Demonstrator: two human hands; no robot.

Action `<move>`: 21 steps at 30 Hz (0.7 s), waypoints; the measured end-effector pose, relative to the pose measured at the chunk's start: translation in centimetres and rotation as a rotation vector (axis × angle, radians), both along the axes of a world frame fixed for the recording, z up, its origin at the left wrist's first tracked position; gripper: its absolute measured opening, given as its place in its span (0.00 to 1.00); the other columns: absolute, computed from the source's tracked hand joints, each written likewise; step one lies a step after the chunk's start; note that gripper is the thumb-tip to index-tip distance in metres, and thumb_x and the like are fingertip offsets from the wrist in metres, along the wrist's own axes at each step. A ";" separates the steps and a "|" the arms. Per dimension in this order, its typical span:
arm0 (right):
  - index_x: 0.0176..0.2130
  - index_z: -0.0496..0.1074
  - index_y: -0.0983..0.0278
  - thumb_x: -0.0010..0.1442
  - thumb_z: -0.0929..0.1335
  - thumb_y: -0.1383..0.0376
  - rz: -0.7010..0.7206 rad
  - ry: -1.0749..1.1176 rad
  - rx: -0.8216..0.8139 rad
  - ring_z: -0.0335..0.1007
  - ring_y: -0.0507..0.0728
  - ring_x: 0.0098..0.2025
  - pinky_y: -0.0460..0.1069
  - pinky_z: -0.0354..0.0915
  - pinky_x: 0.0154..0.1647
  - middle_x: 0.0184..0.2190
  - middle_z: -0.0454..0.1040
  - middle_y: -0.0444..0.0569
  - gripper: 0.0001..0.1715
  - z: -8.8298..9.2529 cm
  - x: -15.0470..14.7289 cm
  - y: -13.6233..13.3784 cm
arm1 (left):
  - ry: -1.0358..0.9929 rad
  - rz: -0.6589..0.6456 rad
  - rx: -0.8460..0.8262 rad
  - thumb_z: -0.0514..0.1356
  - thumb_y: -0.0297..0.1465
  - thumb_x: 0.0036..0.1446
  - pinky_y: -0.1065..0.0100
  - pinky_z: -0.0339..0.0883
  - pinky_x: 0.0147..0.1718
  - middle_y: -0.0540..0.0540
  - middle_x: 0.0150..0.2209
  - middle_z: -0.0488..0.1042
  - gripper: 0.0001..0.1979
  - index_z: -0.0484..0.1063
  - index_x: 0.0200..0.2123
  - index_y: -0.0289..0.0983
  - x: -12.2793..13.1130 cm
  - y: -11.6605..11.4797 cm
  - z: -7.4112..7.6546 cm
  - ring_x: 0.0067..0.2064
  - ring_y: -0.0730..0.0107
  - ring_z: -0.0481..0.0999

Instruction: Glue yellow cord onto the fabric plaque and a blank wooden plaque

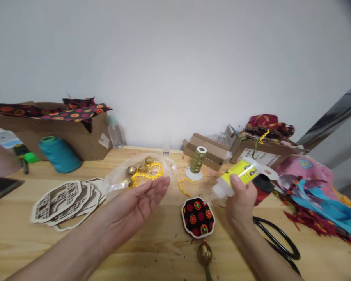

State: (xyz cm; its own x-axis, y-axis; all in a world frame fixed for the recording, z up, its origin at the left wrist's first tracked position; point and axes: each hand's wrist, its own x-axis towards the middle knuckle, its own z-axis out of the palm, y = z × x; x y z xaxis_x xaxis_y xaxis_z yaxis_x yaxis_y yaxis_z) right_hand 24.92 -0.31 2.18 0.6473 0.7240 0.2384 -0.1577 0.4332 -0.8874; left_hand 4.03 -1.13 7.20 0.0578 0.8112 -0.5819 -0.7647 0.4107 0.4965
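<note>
My right hand [242, 200] grips a glue bottle [237, 175] with a yellow label, its tip pointing down-left toward a small black fabric-covered ornament [198, 217] with red and green circles, lying on the wooden table [163, 249]. My left hand [140, 201] hovers palm up, fingers stretched out, holding nothing, just in front of a clear plastic bag [140, 170] with gold bells and yellow cord. A gold bell [204, 253] hangs below the ornament.
White cut-out shapes [64, 201] lie at the left. A teal thread cone [60, 154] and cardboard box [61, 132] with patterned fabric stand behind. An olive thread spool [197, 160], small boxes, black scissors [277, 238] and pink and blue fabric scraps [318, 195] fill the right.
</note>
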 end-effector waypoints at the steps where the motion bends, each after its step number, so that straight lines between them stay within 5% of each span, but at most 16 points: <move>1: 0.26 0.68 0.67 0.40 0.72 0.57 -0.015 -0.063 -0.005 0.66 0.51 0.18 0.44 0.63 0.16 0.18 0.72 0.43 0.18 -0.4 -0.1 0.1 | -0.019 -0.015 0.003 0.45 0.18 0.60 0.69 0.77 0.27 0.30 0.40 0.74 0.18 0.60 0.53 0.23 0.3 0.3 -0.6 0.33 0.59 0.79; 7: 0.21 0.68 0.65 0.34 0.74 0.59 -0.045 -0.412 -0.134 0.68 0.55 0.17 0.48 0.66 0.17 0.16 0.72 0.45 0.16 -2.1 -0.9 -0.5 | -0.092 -0.128 -0.035 0.41 0.09 0.53 0.71 0.76 0.31 0.31 0.41 0.72 0.22 0.61 0.49 0.24 1.3 0.7 -3.6 0.38 0.60 0.78; 11: 0.18 0.66 0.64 0.35 0.72 0.58 -0.025 -0.628 -0.107 0.65 0.54 0.15 0.48 0.65 0.16 0.13 0.68 0.43 0.14 -1.7 -1.0 -0.8 | -0.154 -0.195 -0.079 0.39 0.08 0.47 0.77 0.72 0.25 0.42 0.31 0.72 0.22 0.65 0.38 0.29 1.3 0.7 -4.6 0.27 0.75 0.76; 15: 0.20 0.66 0.63 0.36 0.71 0.58 -0.086 -0.712 -0.038 0.62 0.52 0.14 0.47 0.63 0.15 0.13 0.66 0.40 0.14 -1.3 -1.2 -0.7 | -0.221 -0.340 -0.069 0.46 0.20 0.57 0.80 0.58 0.12 0.54 0.17 0.59 0.11 0.64 0.26 0.32 0.9 1.1 -5.1 0.15 0.81 0.62; 18: 0.22 0.66 0.62 0.36 0.71 0.59 -0.092 -0.744 -0.006 0.64 0.52 0.16 0.47 0.64 0.16 0.16 0.68 0.41 0.13 -1.2 -1.2 -0.6 | -0.014 -0.452 -0.026 0.53 0.31 0.57 0.80 0.41 0.09 0.61 0.12 0.46 0.10 0.63 0.24 0.36 1.1 1.4 -5.2 0.12 0.83 0.47; 21: 0.26 0.68 0.63 0.37 0.71 0.59 -0.070 -0.741 0.007 0.65 0.53 0.18 0.47 0.66 0.18 0.18 0.70 0.42 0.14 -1.5 -1.1 -0.5 | 0.520 -0.647 0.220 0.59 0.39 0.50 0.77 0.36 0.12 0.62 0.11 0.46 0.11 0.67 0.27 0.37 1.7 1.5 -5.0 0.13 0.82 0.42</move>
State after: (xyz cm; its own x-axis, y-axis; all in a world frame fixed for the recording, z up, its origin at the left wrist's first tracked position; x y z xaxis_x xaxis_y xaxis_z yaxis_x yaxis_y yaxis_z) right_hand 23.85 -0.85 0.64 0.3593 0.6839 0.6350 0.5092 0.4265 -0.7475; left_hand 5.73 0.34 2.16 0.3176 0.8082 -0.4959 -0.0668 0.5407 0.8386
